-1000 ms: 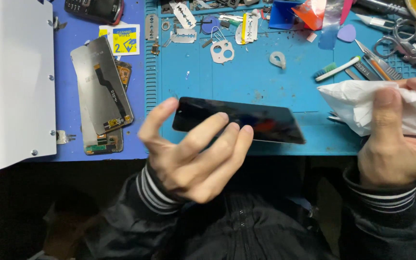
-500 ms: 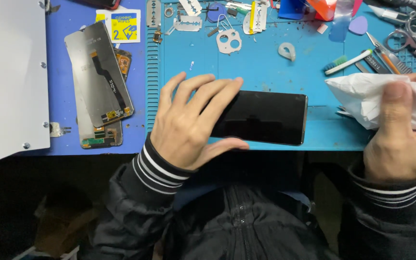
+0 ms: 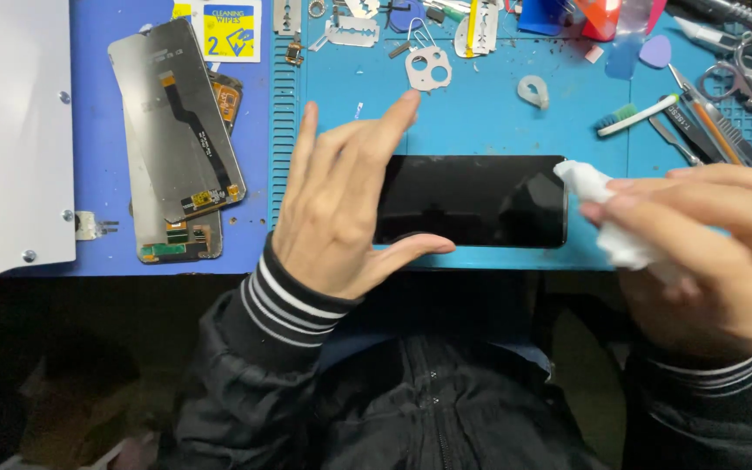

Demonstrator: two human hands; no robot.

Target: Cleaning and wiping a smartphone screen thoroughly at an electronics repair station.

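Your left hand (image 3: pixel 341 204) pins the black phone screen (image 3: pixel 472 200) flat near the tabletop's (image 3: pixel 498 113) front edge, fingers spread; your right hand (image 3: pixel 707 252) presses a white wipe (image 3: pixel 607 218) against its right end.

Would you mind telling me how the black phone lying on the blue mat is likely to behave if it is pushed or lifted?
The black phone looks flat, thin and rigid, so it would probably slide rather than roll or tip. Its glossy face shows reflections, so it is likely slippery and probably fragile. The left hand steadies one end while the right hand presses a white wipe at the other.
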